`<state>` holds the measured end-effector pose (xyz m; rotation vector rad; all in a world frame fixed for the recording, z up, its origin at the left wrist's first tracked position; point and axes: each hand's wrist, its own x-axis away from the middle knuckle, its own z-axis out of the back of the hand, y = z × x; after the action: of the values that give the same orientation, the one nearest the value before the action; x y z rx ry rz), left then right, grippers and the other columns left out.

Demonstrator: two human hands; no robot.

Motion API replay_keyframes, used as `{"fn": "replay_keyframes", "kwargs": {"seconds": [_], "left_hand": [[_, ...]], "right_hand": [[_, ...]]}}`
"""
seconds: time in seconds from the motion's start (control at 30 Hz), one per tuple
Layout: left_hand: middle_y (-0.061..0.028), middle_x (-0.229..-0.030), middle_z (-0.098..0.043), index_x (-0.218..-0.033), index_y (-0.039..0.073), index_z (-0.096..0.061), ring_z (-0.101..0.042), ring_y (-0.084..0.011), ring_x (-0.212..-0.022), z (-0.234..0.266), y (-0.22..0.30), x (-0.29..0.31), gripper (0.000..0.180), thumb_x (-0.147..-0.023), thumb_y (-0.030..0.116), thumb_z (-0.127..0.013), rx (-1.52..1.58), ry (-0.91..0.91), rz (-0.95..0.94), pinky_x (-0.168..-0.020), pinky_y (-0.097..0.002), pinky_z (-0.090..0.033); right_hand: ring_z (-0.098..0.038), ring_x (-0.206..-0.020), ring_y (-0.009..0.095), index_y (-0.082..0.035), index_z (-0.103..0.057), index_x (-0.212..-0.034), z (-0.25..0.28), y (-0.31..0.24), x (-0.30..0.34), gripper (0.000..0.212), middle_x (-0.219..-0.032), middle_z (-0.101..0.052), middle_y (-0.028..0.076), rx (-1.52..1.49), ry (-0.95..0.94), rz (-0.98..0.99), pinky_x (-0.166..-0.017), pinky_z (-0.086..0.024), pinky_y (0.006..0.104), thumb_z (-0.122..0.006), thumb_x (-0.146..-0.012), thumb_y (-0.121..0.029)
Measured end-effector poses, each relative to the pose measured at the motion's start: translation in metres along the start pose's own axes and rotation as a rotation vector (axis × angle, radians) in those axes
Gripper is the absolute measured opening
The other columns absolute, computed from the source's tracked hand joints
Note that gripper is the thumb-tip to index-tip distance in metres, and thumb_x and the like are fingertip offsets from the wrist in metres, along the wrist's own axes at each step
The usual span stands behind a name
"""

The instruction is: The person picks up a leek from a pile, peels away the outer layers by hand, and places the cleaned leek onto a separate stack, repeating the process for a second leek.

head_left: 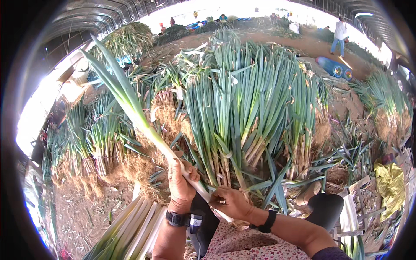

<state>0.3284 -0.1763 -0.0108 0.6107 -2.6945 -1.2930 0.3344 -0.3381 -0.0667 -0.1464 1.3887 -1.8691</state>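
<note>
A long green onion [149,134] slants across the view, its green leaves up at the far left and its white stem running down toward me. My left hand [182,186] is wrapped round the white stem. Lower down, near the root end, the fingers of my right hand [232,203] close on the same stem; the root end itself is partly hidden by that hand. Just beyond my hands stands a big heap of untrimmed green onions [251,104], leaves upward. By my left forearm lies a pile of cleaned white-stemmed onions [130,225].
Rooted bundles [104,151] stand on the left, and another bundle [390,108] at the far right. A yellow sack [389,186] lies on the right. Blue cylinders [333,67] rest further back. A person in a light top [340,32] stands in the distance. Loose leaves litter the ground.
</note>
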Motion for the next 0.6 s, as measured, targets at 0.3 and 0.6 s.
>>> {"fn": "replay_keyframes", "kwargs": {"seconds": [0.3,0.6], "left_hand": [[0.0008,-0.065,-0.04,-0.111,0.014,-0.044,-0.039,-0.0095,-0.052,-0.012,-0.011,0.003,0.038,-0.087,0.042,-0.052,-0.112,0.021,-0.026,-0.048,-0.0247,-0.036],[-0.0005,-0.063,-0.046,-0.109,0.012,-0.05,-0.044,-0.009,-0.048,-0.012,-0.021,-0.001,0.028,-0.09,0.032,-0.053,-0.138,0.083,-0.077,-0.043,-0.0227,-0.038]], "right_hand": [[-0.06,-0.07,0.02,-0.003,-0.057,-0.084,0.008,-0.003,0.001,0.017,-0.079,-0.057,0.009,-0.143,0.03,-0.155,-0.062,-0.048,0.0308,-0.067,-0.075,-0.013],[-0.058,-0.072,0.027,-0.001,-0.054,-0.087,0.005,0.015,0.007,0.021,-0.082,-0.055,0.012,-0.037,-0.029,0.0,-0.064,-0.046,0.0338,-0.066,-0.074,-0.012]]}}
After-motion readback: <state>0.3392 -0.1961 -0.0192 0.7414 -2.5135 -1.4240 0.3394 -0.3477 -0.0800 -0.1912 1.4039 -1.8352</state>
